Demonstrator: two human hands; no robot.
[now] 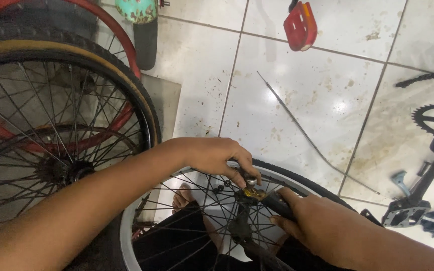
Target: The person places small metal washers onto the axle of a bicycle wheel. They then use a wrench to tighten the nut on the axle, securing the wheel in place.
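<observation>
- Leaning at the left, a large spoked wheel (51, 125) with a tan-edged tyre stands on the tiled floor (302, 95).
- Lying low in the middle, a smaller white-rimmed wheel (126, 226) rests across the person's lap.
- Left hand (216, 155) pinches a small metal nut (250, 179) at the hub, fingers curled together.
- Right hand (322, 228) grips a dark tool handle (276, 203), fingers wrapped closed.
- A thin loose spoke (302, 130) lies on the floor.
</observation>
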